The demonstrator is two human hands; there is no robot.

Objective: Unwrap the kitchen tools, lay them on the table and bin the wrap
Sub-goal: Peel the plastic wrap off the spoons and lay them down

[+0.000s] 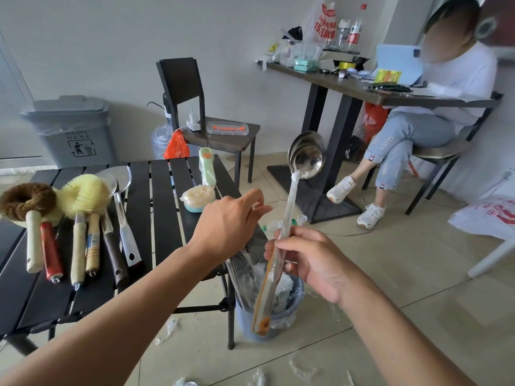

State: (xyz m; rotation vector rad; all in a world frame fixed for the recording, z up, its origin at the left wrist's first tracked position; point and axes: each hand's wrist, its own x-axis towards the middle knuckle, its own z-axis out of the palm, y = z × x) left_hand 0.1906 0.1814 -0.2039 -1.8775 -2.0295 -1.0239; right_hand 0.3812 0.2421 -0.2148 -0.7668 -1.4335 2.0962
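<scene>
Grey lidded waste bin (pixel 69 129) stands shut at ten o'clock, its contents unseen. Unwrapped brushes (pixel 83 196) lie on the black counter (pixel 161 232) at nine. Left hand (pixel 225 221) fingers curl, seemingly pinching clear wrap (pixel 242 266). Right hand (pixel 309 260) grips the film-covered ladle (pixel 306 160), bowl toward one o'clock, over a small bin (pixel 242 321) at six, full of crumpled film.

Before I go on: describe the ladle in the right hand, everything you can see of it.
The ladle has a shiny steel bowl, seemingly two bowls nested, raised high with the hollow facing the camera. Its long handle slants down toward the viewer, bound in clear wrap from the neck down; the far end looks orange-brown. The right hand grips the handle at mid-length, fingers curled round it. The handle's end hangs over the small bin of crumpled film.
</scene>
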